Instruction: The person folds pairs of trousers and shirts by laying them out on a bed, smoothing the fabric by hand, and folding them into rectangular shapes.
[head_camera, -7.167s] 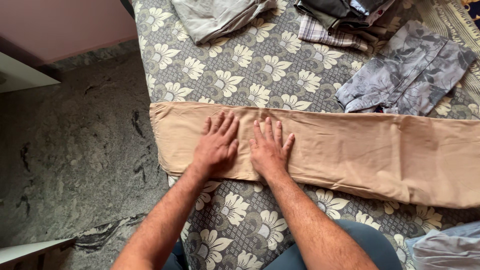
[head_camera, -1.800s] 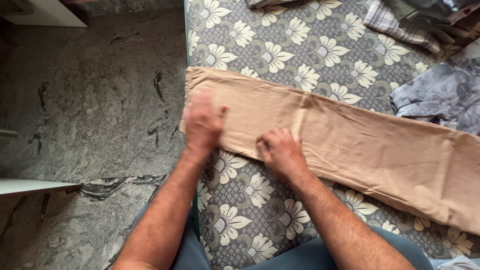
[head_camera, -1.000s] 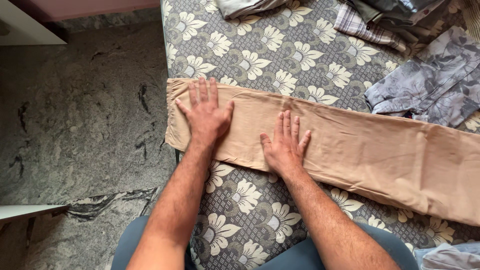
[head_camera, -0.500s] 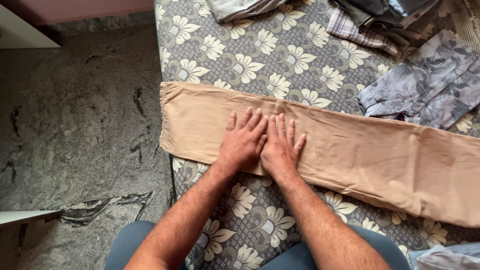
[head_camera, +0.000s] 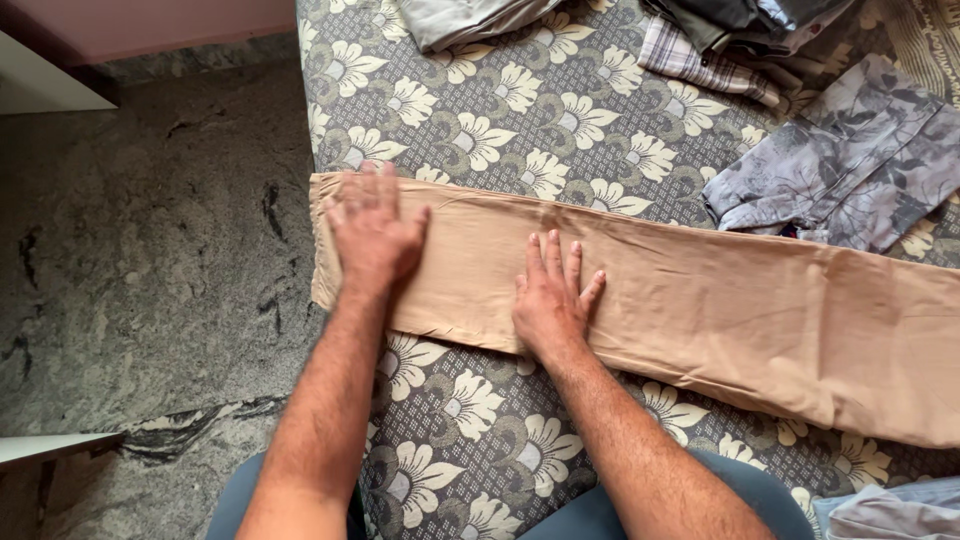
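A long tan garment (head_camera: 720, 310), folded into a narrow strip, lies flat across a bed covered by a grey sheet with cream flowers (head_camera: 500, 120). My left hand (head_camera: 372, 232) rests flat, fingers apart, on the garment's left end near the bed's edge. My right hand (head_camera: 548, 296) presses flat on the garment a little to the right, fingers spread. Neither hand holds anything.
A grey floral-print garment (head_camera: 840, 160) lies at the right, past the tan strip. A plaid cloth (head_camera: 700, 62) and folded grey clothes (head_camera: 460, 18) sit at the far edge. A pale blue garment (head_camera: 890, 510) shows at the lower right. Grey stone floor (head_camera: 140, 270) lies to the left.
My left hand has slid left along the tan garment, from beside my right hand to the garment's left end. My right hand stayed in place.
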